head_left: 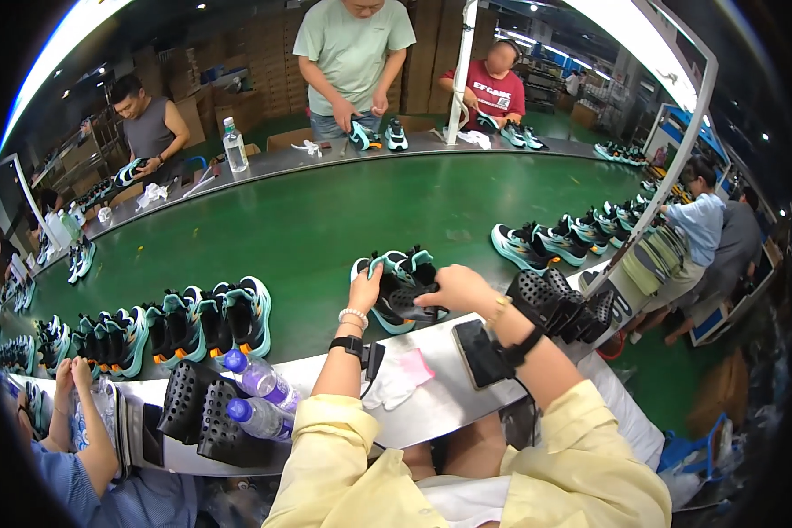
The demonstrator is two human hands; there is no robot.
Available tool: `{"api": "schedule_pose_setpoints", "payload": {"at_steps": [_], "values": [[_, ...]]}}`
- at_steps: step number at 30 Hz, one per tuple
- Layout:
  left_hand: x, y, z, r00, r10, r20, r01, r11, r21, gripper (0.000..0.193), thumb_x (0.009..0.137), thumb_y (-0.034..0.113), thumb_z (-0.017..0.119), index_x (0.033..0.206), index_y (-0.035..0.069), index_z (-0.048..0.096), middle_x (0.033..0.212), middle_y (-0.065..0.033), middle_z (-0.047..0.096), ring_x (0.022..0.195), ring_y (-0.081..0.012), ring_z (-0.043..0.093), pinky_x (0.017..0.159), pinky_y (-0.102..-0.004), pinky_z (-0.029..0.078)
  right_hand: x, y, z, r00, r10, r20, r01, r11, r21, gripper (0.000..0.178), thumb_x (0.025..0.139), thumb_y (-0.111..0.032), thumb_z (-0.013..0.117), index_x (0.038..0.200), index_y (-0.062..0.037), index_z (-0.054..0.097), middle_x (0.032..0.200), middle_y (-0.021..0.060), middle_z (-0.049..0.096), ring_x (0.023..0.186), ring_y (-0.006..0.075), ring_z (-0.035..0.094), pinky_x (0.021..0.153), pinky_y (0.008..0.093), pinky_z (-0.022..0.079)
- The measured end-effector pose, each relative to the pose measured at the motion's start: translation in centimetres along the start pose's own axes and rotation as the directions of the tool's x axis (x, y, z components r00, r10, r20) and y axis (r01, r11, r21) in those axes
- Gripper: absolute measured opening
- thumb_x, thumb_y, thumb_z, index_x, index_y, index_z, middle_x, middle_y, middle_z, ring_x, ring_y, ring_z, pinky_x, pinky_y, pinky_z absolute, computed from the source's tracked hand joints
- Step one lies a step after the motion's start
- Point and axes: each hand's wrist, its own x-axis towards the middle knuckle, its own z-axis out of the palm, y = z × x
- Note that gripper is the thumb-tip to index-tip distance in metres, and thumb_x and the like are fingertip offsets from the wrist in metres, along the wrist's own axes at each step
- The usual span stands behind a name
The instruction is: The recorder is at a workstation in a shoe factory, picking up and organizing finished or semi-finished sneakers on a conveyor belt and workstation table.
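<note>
In the middle, at the belt's near edge, my left hand (365, 289) closes its thumb and fingers on a black and teal sneaker (389, 319). A second shoe of the same kind lies against it, and which parts belong to which is hard to tell. My right hand (465, 290) grips a black perforated shoe insert (411, 304) from the right, its thumb on top. The insert lies over the sneaker's opening; how far it reaches inside is hidden. More black perforated inserts stand at the left (183, 403) and right (550, 295) of the metal ledge.
A phone (484, 354) and a white and pink cloth (399, 380) lie before me on the metal ledge (431, 409). Purple-capped bottles (268, 385) stand left. Rows of sneakers (248, 317) line the green belt (326, 211). Co-workers (354, 66) handle shoes opposite; another person's hands (73, 374) are at left.
</note>
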Motion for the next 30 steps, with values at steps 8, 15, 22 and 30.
{"api": "schedule_pose_setpoints", "payload": {"at_steps": [8,15,22,30], "values": [[0.0,0.3,-1.1,0.996,-0.028,0.082,0.028,1.0,-0.002,0.074,0.091,0.063,0.05,0.113,-0.006,0.065,0.109,-0.0328,0.065,0.109,-0.0434,0.062,0.094,-0.0413,0.047,8.7,-2.7,9.4,0.973,0.033,-0.227,-0.031,0.999,0.013,0.041,0.077,-0.04,0.078,0.089,-0.0008,0.072,0.09,0.0182,0.071,0.084,0.0323,0.071,0.074,0.04,0.057],[-1.6,1.8,-2.4,0.988,-0.077,0.131,0.083,0.996,-0.042,0.076,0.093,0.057,0.052,0.128,-0.01,0.055,0.128,-0.0338,0.055,0.126,-0.0432,0.051,0.107,-0.0387,0.039,10.7,-4.3,15.0,0.936,0.062,-0.347,-0.046,0.997,0.054,0.026,0.081,-0.029,0.07,0.08,-0.0035,0.073,0.082,0.0177,0.071,0.079,0.033,0.071,0.071,0.0411,0.058],[-1.3,-1.3,-0.6,0.986,-0.14,0.085,0.151,0.979,-0.136,0.078,0.091,0.054,0.058,0.133,-0.012,0.05,0.14,-0.0335,0.044,0.137,-0.0389,0.041,0.113,-0.0363,0.031,12.9,-3.9,16.7,0.947,0.115,-0.3,-0.026,0.958,0.285,0.027,0.09,-0.021,0.052,0.087,-0.0036,0.072,0.088,0.0211,0.071,0.084,0.0356,0.07,0.075,0.0445,0.057],[1.0,-1.9,-1.1,0.935,0.092,0.342,0.067,0.902,-0.426,0.072,0.086,0.035,0.071,0.139,-0.006,0.046,0.123,-0.0182,0.062,0.112,-0.0232,0.059,0.099,-0.0316,0.044,5.2,-4.7,11.7,0.907,-0.02,-0.422,0.178,0.924,0.337,0.032,0.09,-0.027,0.059,0.099,0.0031,0.065,0.082,0.0233,0.068,0.077,0.0411,0.066,0.071,0.0507,0.053]]}}
